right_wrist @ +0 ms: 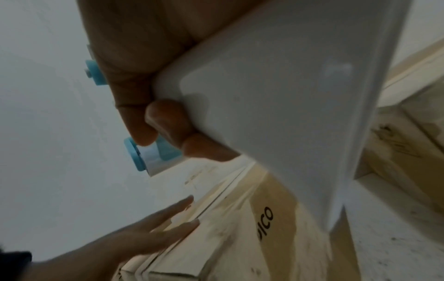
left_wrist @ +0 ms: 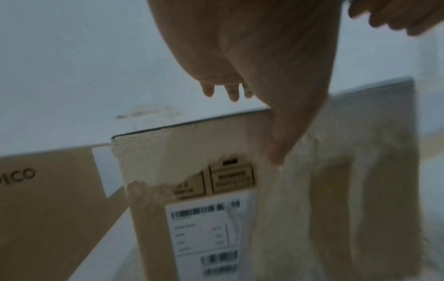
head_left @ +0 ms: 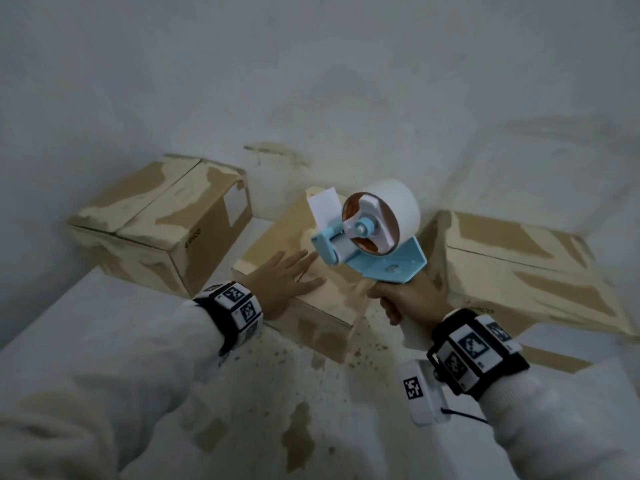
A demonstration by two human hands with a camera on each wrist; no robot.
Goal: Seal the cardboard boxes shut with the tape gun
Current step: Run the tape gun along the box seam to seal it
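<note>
Three cardboard boxes stand on a white surface. My left hand (head_left: pixel 287 277) lies flat with straight fingers on top of the middle box (head_left: pixel 332 299), near its front left corner. My right hand (head_left: pixel 403 301) grips the white handle of a blue tape gun (head_left: pixel 372 237), held above the middle box's right side. Its white tape roll (head_left: pixel 391 209) faces up and a loose tape end (head_left: pixel 323 206) sticks up at the front. In the right wrist view my fingers (right_wrist: pixel 163 121) wrap the handle (right_wrist: pixel 288 95). In the left wrist view the middle box (left_wrist: pixel 192 171) shows a barcode label.
A second box (head_left: pixel 156 223) stands at the back left with closed flaps. A third box (head_left: pixel 519 271) stands at the right, close to my right hand. The white surface (head_left: pixel 138 334) in front carries brown scuffs, and a pale wall rises behind the boxes.
</note>
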